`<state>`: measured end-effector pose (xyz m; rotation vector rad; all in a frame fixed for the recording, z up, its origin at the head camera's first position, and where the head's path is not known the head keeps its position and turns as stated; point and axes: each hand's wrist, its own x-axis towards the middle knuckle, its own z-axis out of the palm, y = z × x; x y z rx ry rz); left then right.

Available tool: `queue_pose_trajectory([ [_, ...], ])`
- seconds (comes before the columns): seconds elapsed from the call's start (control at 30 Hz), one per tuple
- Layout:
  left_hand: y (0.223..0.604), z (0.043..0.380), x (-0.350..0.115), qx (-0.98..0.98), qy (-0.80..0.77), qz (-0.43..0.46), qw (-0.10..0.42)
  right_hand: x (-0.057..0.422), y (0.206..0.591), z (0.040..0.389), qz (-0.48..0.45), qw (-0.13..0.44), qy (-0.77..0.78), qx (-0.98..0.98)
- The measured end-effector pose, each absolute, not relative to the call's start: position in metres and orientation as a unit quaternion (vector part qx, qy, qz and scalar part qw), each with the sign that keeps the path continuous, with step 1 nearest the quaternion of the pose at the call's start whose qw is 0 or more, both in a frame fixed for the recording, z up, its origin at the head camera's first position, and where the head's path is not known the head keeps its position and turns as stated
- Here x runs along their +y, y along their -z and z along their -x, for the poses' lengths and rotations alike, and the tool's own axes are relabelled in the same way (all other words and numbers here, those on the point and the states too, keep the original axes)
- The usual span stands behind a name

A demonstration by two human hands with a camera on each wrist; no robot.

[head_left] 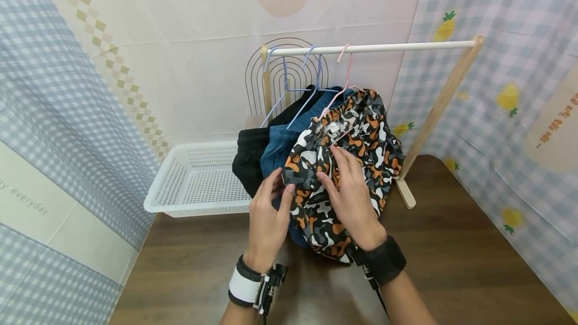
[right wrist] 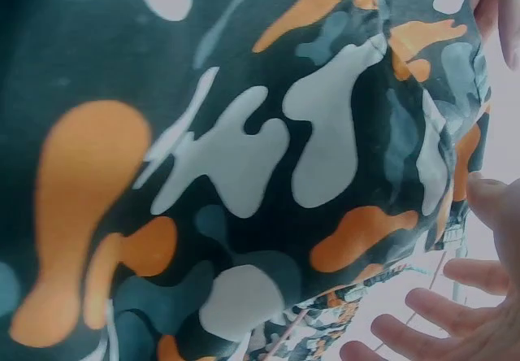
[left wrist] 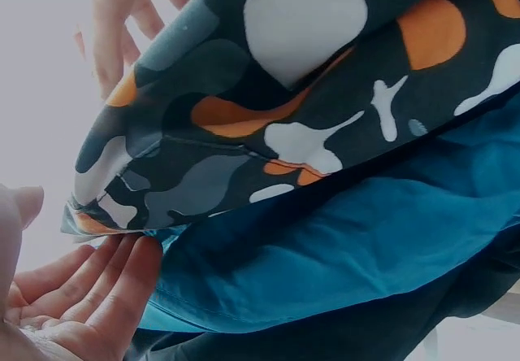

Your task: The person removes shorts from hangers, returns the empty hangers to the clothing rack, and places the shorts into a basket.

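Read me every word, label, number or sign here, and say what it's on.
"everyday", after a cut-off word ending in "y": left wall cloth.
Orange marks on the right wall cloth: too blurred to read, if letters.
Patterned garment, white basket: no text visible.

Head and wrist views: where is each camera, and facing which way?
Head: on the head, facing forward and down at the camouflage garment; left hand and right hand show.
Left wrist: on that wrist, facing that garment; both hands show.
Right wrist: on that wrist, facing that garment closer; right hand shows, perhaps the left too.
Shared: head and left wrist both show the blue garment.
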<state>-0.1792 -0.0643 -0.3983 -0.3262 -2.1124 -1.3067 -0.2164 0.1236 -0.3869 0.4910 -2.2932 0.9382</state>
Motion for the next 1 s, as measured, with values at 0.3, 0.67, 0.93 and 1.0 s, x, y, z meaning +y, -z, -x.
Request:
queue_pose_trajectory([
  [0.3,0.388,0.185,-0.065,-0.807,0.480,0.127,0.321,0.118,0.375,0.224,-0.202,0.310,-0.352,-0.860],
  [0.67,0.378,0.189,-0.064,-0.815,0.458,0.130,0.331,0.112,0.365,0.238,-0.204,0.318,-0.344,-0.860],
  [0.93,0.378,0.189,-0.065,-0.817,0.452,0.125,0.336,0.110,0.360,0.243,-0.200,0.298,-0.378,-0.853],
  [1.0,0.378,0.189,-0.066,-0.819,0.448,0.122,0.338,0.109,0.359,0.245,-0.201,0.283,-0.402,-0.847],
])
